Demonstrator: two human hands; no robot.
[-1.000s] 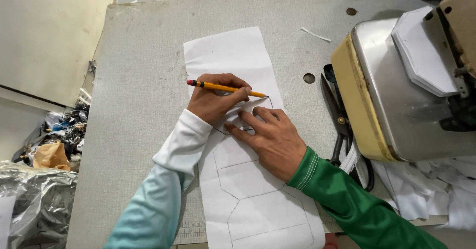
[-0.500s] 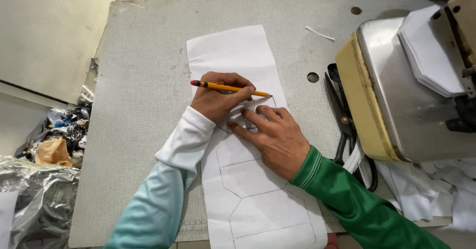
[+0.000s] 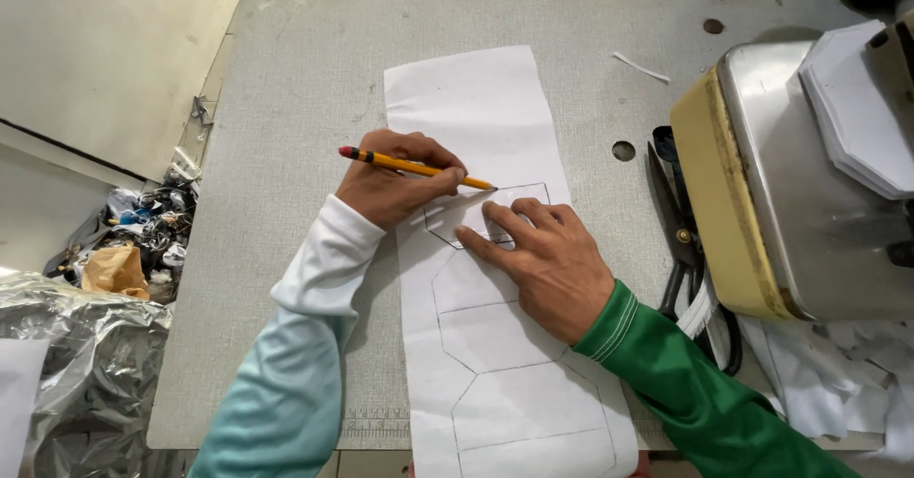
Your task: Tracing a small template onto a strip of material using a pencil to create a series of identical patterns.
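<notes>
A long white paper strip [image 3: 471,97] lies on the grey table [image 3: 305,88], with several hexagon outlines drawn down its lower part. My left hand [image 3: 386,192] grips a yellow pencil [image 3: 409,166]; its tip touches the paper at the top edge of a small hexagonal template [image 3: 455,219]. My right hand [image 3: 547,259], in a green sleeve, lies flat with fingers spread, pressing that template onto the strip.
A metal and yellow sewing machine [image 3: 800,183] stands at the right with a stack of white cut pieces [image 3: 862,107] on top. Black scissors [image 3: 678,221] lie beside its base. Crumpled scraps and a silvery bag [image 3: 86,345] sit below the table's left edge.
Both hands keep their hold and place on the paper. The pencil tip stays at the template's upper edge; only the view has shifted slightly.
</notes>
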